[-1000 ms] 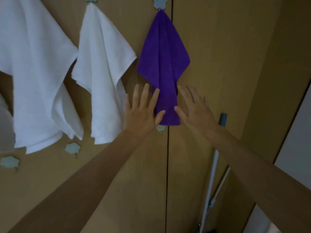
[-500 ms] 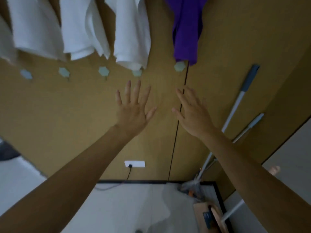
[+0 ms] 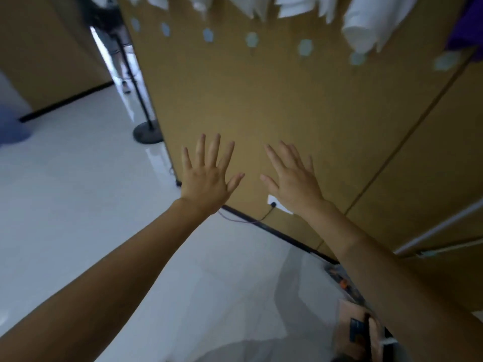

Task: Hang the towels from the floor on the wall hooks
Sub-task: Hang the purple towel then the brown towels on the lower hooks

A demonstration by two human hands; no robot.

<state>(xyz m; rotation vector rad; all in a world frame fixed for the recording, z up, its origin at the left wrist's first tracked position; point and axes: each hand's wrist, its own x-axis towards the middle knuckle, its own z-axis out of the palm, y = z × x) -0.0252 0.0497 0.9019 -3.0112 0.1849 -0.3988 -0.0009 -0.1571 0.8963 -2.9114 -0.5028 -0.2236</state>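
Two grips in head view: left grip (image 3: 206, 184) and right grip (image 3: 295, 184), both spread flat, holding nothing, before wooden wall (image 3: 261, 100). White towels (image 3: 363, 27), purple towel (image 3: 467, 30) hang along wall's top edge above row of pale hooks (image 3: 252, 39). Black stand base (image 3: 147, 132) on floor (image 3: 65, 192) by wall's left edge.

Dim, flat light here. Brightness spills through the far-left doorway (image 3: 98, 40), glaring off the glossy white floor (image 3: 78, 192). The towels (image 3: 363, 27) at the top smear with motion blur. The wall seam (image 3: 405, 137) slants hard near the right edge, wide-angle distortion.
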